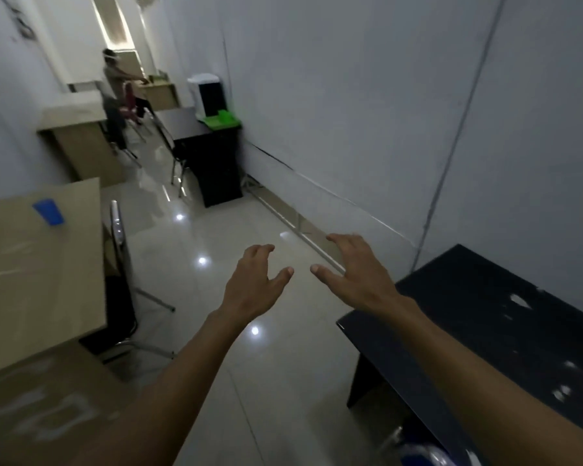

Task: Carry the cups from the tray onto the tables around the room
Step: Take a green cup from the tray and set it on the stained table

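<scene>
A blue cup (49, 212) stands on the light wooden table (31, 270) at the left. Both my arms reach forward over the shiny tiled floor. My left hand (254, 280) hangs in mid-air with loosely curled fingers and holds nothing. Beside it, my right hand (354, 264) is spread with relaxed fingers, also empty. A green tray (223, 118) lies on the far black table (196, 129) by the right wall. No cups show on it from here.
A black table (485, 324) stands close at the right. A chair (118, 264) is tucked at the left table. A white dispenser (206, 95) sits by the tray. Far back, a person (115, 92) is among more tables and chairs. The tiled aisle runs between.
</scene>
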Demonstrator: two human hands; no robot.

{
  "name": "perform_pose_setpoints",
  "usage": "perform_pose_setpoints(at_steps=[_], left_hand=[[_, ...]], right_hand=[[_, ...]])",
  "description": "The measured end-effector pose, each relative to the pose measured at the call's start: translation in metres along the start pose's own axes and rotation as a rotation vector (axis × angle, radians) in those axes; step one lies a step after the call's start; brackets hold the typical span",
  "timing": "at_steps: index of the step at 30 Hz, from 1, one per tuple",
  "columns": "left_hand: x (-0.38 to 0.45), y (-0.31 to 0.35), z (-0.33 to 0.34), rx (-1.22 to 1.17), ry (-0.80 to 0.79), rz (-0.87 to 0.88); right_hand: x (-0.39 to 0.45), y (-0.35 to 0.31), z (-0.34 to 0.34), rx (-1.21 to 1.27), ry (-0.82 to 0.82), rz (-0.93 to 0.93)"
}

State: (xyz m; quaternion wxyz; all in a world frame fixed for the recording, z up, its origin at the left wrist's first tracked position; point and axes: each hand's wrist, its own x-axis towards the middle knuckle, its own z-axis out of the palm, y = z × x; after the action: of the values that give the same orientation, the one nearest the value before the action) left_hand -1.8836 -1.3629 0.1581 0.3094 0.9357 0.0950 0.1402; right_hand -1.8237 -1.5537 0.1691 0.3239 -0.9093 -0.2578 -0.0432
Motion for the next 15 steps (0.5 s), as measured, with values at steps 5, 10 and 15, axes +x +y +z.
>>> perform_pose_setpoints(at_steps=[5, 10, 15], left_hand=[[0.075, -0.051, -0.023, 0.031, 0.045, -0.053], [0.168, -0.095, -0.030, 0.046, 0.087, -0.081], [0.274, -0.133, -0.038, 0.053, 0.134, -0.151]], right_hand=[[0.094, -0.011, 0.043, 0.023, -0.061, -0.039], [0.205, -0.008, 0.082, 0.010, -0.081, -0.077], [0.328, -0.006, 0.113, 0.015, -0.138, -0.131]])
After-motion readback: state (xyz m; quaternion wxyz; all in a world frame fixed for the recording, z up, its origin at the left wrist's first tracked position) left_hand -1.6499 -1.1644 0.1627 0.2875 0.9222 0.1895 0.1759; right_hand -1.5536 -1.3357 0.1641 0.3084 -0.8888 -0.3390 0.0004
